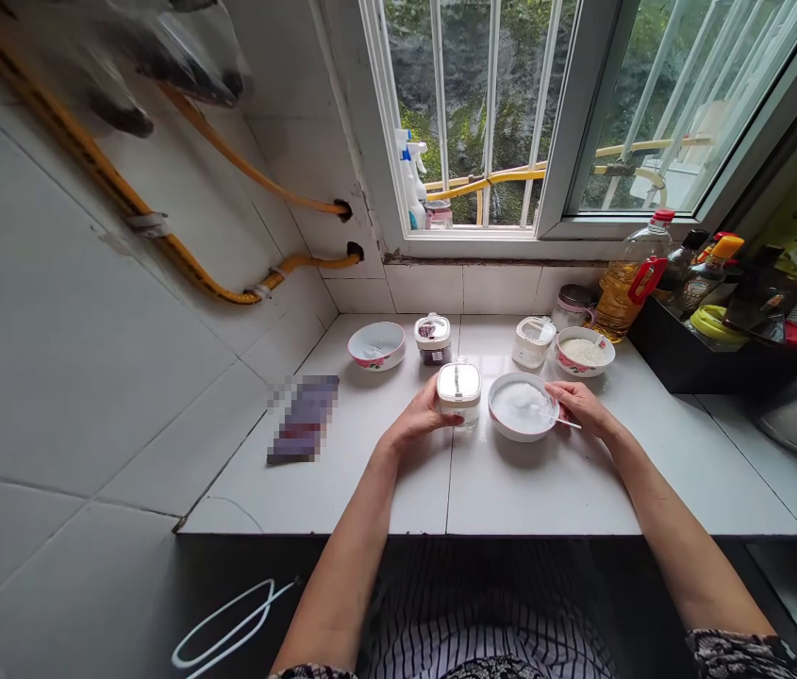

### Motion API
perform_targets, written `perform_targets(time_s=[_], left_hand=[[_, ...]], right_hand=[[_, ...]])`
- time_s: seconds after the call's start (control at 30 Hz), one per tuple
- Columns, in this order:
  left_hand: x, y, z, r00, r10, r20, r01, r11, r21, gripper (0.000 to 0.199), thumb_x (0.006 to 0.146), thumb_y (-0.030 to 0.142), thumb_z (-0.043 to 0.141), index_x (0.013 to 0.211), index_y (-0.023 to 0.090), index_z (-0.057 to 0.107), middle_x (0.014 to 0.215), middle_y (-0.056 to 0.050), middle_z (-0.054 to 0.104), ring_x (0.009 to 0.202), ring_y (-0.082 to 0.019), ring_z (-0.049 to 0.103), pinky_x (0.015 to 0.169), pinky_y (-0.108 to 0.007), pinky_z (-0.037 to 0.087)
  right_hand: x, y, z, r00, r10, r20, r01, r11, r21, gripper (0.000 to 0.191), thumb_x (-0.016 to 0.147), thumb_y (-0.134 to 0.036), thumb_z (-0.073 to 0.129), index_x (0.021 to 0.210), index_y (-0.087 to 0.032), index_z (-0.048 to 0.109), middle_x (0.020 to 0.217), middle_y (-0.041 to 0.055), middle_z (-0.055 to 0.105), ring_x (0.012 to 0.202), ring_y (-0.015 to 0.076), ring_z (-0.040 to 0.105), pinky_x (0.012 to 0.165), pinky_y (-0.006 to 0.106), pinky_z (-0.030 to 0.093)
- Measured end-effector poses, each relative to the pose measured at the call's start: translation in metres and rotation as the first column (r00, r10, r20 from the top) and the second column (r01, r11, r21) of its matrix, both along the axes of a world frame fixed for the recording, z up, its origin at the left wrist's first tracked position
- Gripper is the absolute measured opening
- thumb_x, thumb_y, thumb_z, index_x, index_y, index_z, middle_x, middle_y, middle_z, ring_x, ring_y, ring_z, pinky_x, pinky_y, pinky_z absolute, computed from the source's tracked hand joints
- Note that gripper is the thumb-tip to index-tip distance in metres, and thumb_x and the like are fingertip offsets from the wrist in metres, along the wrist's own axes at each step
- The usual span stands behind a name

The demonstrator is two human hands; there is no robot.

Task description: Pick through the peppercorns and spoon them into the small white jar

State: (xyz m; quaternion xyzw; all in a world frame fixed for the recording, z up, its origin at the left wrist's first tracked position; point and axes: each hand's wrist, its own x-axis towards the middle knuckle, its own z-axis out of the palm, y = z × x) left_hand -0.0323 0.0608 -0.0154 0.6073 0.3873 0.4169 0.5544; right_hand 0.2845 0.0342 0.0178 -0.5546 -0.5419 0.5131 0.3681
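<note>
My left hand (pixel 421 415) is wrapped round a small clear jar (pixel 460 394) with a white lid, near the middle of the counter. My right hand (pixel 578 407) grips the right rim of a white bowl (pixel 522 436) holding a mound of white granules (pixel 522 404). A thin white handle (pixel 568 423) sticks out over that rim, close to my right fingers. Behind the jar is a similar lidded jar (pixel 433 341) with dark contents. Another lidded jar (pixel 533 341), with pale contents, stands behind the bowl.
A floral bowl (pixel 376 347) sits at the back left, and another bowl (pixel 584 353) with pale grains at the back right. A blurred dark packet (pixel 304 420) lies on the left. An oil bottle (pixel 624 288) and a black box (pixel 695 354) of bottles stand on the right.
</note>
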Motion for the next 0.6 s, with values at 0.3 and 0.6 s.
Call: perform_targets(time_s=[0.3, 0.6], left_hand=[[-0.021, 0.018, -0.011, 0.971, 0.239, -0.004, -0.239, 0.970, 0.033, 0.068, 0.062, 0.015, 0.067, 0.129, 0.022, 0.061, 0.126, -0.011, 0.065, 0.121, -0.031, 0.060, 0.102, -0.044, 0.050], [-0.060, 0.045, -0.026, 0.648, 0.756, -0.092, -0.723, 0.649, 0.239, 0.096, 0.064, 0.005, 0.064, 0.153, 0.029, 0.035, 0.155, -0.010, 0.029, 0.143, -0.032, 0.037, 0.110, -0.036, 0.044]], right_hand=[[0.002, 0.002, -0.002, 1.000, 0.006, 0.009, -0.006, 1.000, 0.013, 0.067, 0.062, -0.086, 0.064, 0.058, -0.019, 0.054, 0.042, -0.0043, 0.050, 0.037, 0.0081, 0.043, 0.039, 0.022, 0.034], [0.004, 0.005, -0.007, 1.000, 0.017, 0.026, -0.018, 1.000, 0.001, 0.068, 0.066, -0.087, 0.060, 0.059, -0.020, 0.054, 0.044, -0.0023, 0.053, 0.039, 0.0100, 0.047, 0.040, 0.023, 0.036]])
